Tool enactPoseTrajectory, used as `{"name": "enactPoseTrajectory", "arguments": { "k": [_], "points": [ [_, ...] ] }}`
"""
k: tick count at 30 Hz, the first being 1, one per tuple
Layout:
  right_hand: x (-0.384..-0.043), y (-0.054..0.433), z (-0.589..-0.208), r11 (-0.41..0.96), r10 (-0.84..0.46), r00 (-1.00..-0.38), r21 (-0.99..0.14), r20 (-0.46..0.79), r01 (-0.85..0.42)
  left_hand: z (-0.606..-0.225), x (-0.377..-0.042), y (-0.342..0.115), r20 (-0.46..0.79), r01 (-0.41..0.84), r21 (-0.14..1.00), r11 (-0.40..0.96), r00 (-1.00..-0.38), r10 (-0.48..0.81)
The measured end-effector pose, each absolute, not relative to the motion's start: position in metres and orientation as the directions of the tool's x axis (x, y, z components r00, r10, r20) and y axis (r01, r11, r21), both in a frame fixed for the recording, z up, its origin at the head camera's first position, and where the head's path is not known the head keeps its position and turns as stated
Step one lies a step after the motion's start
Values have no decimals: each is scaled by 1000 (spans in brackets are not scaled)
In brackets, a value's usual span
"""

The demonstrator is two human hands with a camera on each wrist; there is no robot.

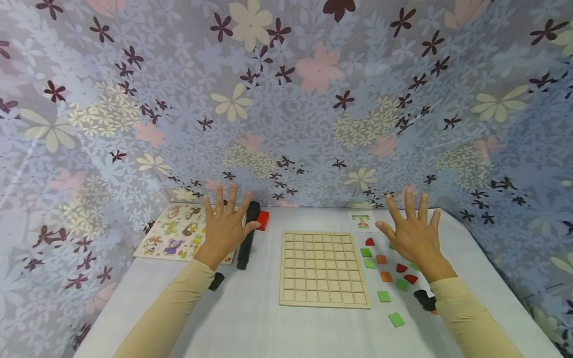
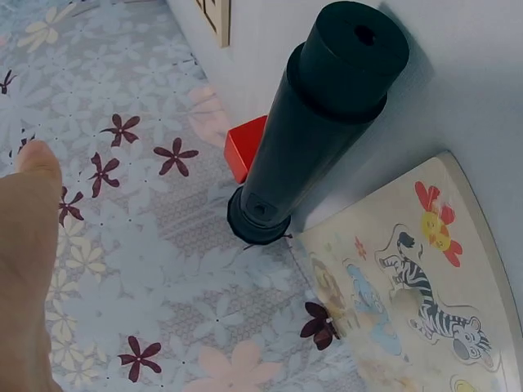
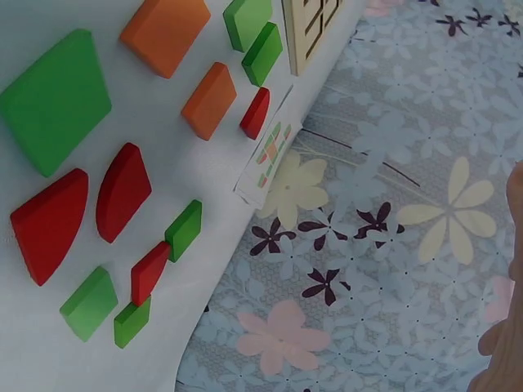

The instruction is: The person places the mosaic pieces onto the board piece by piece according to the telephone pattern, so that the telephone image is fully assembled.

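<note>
My left hand is raised with its fingers spread, holding nothing, above the wooden animal puzzle board and beside a black cylinder. My right hand, also spread and holding nothing, hovers over loose coloured tiles. Between the hands lies a wooden grid board with bare square cells. Right of it are green squares, orange squares and red quarter-circle pieces. A pattern card lies behind them. In the right wrist view, several tiles partly hidden from the head camera appear, such as a red piece.
A red block stands behind the black cylinder. Small black objects lie near each wrist, one by the left sleeve and one by the right sleeve. Flowered cloth rises behind and at both sides of the white table.
</note>
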State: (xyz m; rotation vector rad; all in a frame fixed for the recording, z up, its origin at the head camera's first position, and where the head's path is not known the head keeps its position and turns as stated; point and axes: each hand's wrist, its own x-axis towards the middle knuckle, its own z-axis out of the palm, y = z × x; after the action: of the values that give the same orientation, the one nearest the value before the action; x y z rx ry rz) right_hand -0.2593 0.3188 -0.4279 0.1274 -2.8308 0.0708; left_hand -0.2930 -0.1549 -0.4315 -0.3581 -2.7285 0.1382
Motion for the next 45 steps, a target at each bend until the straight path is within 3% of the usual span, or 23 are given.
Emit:
{"name": "enactPoseTrajectory", "arguments": {
  "k": [10,16,21,24,29,32,34,38,45],
  "points": [
    [-249,330,-421,995,-43,-947,-71,317,-69,-433,-281,-153,407,256,-113,960,-870,279],
    [-238,352,-422,986,15,-945,-161,328,-41,-440,-240,-142,378,336,28,942,-875,301],
    [-226,377,-426,926,96,-946,-376,311,-30,-453,-208,-124,305,449,111,887,-865,399],
    [-222,392,-432,852,151,-964,-523,218,15,-459,-200,-117,217,484,157,861,-867,448],
    [-221,417,-454,567,168,-986,-816,-19,112,-468,-200,-114,28,492,273,827,-863,504],
    [-224,428,-472,368,131,-981,-912,-143,182,-473,-203,-115,-47,505,314,804,-837,545],
    [-226,430,-481,311,115,-970,-919,-216,242,-477,-205,-116,-62,518,338,786,-821,568],
    [-229,421,-495,423,106,-949,-850,-296,313,-486,-209,-118,-64,540,343,769,-803,593],
    [-225,409,-498,670,134,-961,-693,-240,266,-498,-211,-111,-69,606,270,748,-763,643]
  ]
}}
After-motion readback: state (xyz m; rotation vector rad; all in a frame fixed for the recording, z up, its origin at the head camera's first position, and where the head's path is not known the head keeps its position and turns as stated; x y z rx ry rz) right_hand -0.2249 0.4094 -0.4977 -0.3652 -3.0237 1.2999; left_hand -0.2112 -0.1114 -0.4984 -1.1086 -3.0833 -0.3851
